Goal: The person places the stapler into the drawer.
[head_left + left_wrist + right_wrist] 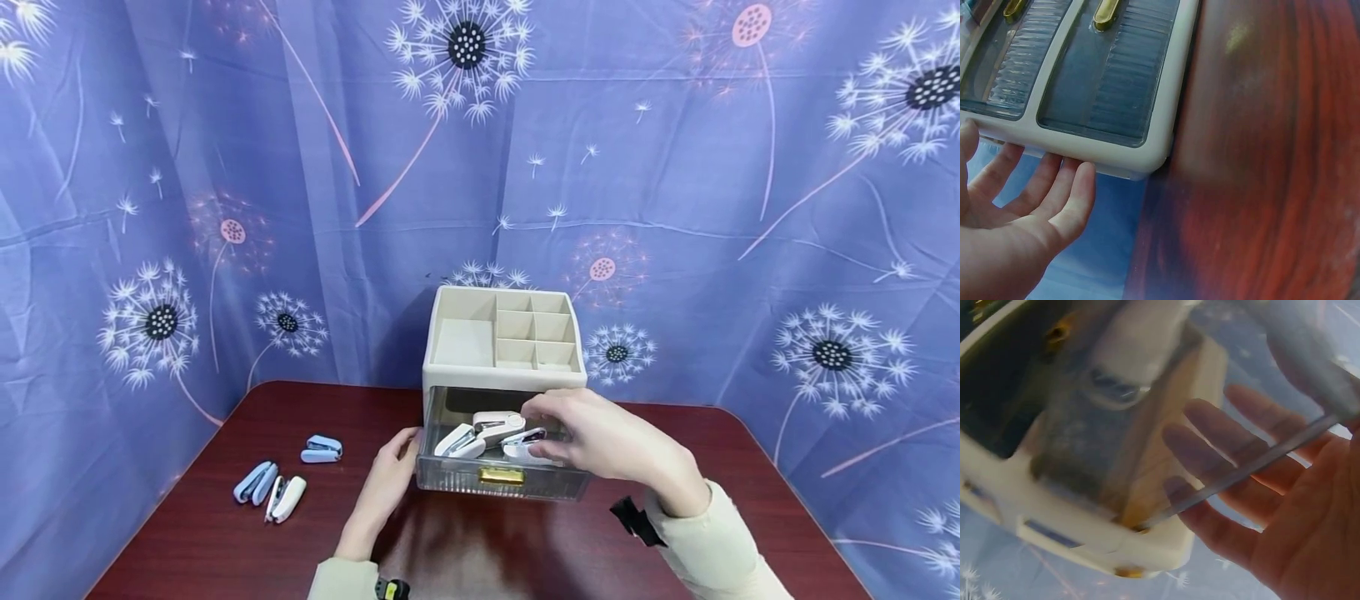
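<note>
Cream sleeves [716, 542] cross the near edge of the head view. Left hand [390, 475]: my fingers, slightly apart, touch the left side of the white organizer [505, 380]. Right hand [618, 437]: my fingers are spread apart at the right end of the pulled-out drawer [457, 479]. Drawer: long axis left to right; gold handle [501, 476] facing me; top open behind the front rim; clear plastic, ribbed front. Contents: three white staplers [501, 431]; the left one slants away rightward. Organizer: smooth, rounded corners. Surface [225, 554]: dark red wood grain, extending past both sides; two blue staplers [321, 450] and one off-white stapler [288, 500] lie at left.
</note>
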The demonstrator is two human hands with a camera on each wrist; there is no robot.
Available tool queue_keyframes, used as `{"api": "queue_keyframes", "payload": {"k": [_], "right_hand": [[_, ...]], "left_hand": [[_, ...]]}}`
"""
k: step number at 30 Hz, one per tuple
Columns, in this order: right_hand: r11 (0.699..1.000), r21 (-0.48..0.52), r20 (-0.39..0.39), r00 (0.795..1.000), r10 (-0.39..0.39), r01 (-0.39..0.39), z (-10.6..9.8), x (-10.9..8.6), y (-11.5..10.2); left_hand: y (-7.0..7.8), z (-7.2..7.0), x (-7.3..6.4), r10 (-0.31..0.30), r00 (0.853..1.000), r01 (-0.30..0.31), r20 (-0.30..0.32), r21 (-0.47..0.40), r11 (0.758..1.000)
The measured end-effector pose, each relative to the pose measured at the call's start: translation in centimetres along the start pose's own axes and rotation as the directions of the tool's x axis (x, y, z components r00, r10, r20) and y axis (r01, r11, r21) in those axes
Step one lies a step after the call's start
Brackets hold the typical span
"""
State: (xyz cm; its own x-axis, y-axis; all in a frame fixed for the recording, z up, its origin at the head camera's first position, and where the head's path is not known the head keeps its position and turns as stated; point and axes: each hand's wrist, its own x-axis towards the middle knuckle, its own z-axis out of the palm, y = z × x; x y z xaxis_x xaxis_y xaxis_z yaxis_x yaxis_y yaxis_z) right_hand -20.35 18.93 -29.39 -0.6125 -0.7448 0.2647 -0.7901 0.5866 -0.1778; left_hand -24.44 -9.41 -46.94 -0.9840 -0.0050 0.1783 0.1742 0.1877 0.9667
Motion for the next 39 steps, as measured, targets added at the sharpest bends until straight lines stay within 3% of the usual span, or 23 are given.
{"api": "queue_keyframes", "payload": {"k": [4, 7, 13, 17, 21, 26, 28, 35, 39], "right_hand": [[0.999, -0.03, -0.098, 0.995, -0.032, 0.029, 0.1, -1.1, -1.3], [0.995, -0.08, -0.188, 0.979, -0.077, 0.062, 0.6, -1.9, -2.2], [0.979, -0.168, -0.371, 0.913, -0.168, 0.112, 1.8, -2.8, -3.8], [0.974, -0.204, -0.443, 0.878, -0.183, 0.1, 2.8, -3.2, -4.7], [0.972, -0.229, -0.468, 0.87, -0.156, 0.051, 3.9, -3.5, -5.3], [0.972, -0.236, -0.531, 0.836, -0.14, 0.013, 5.4, -3.5, -5.6], [0.972, -0.237, -0.551, 0.823, -0.136, 0.002, 5.9, -3.5, -5.7], [0.968, -0.249, -0.548, 0.828, -0.12, -0.025, 7.2, -3.5, -5.5], [0.967, -0.254, -0.562, 0.815, -0.138, -0.011, 7.7, -3.3, -5.4]], "left_hand": [[1.8, -0.1, -0.8, 0.005, 1.0, -0.005, 0.006, 0.01, 1.0], [2.3, -0.2, -1.0, 0.0, 1.0, 0.0, 0.013, 0.008, 1.0], [2.4, -0.3, -1.1, 0.001, 1.0, -0.001, 0.012, 0.001, 1.0], [2.1, -0.3, -0.9, -0.001, 1.0, 0.001, 0.01, 0.008, 1.0], [0.8, -0.1, -0.3, -0.006, 1.0, 0.006, 0.01, -0.012, 1.0], [-1.2, 0.1, 0.4, 0.011, 1.0, -0.011, 0.0, -0.018, 1.0], [-1.4, 0.2, 0.5, 0.017, 1.0, -0.017, -0.001, -0.014, 1.0], [-1.4, 0.2, 0.5, 0.015, 1.0, -0.015, 0.001, -0.016, 1.0], [-1.5, 0.2, 0.5, 0.017, 1.0, -0.017, -0.003, -0.004, 1.0]]}}
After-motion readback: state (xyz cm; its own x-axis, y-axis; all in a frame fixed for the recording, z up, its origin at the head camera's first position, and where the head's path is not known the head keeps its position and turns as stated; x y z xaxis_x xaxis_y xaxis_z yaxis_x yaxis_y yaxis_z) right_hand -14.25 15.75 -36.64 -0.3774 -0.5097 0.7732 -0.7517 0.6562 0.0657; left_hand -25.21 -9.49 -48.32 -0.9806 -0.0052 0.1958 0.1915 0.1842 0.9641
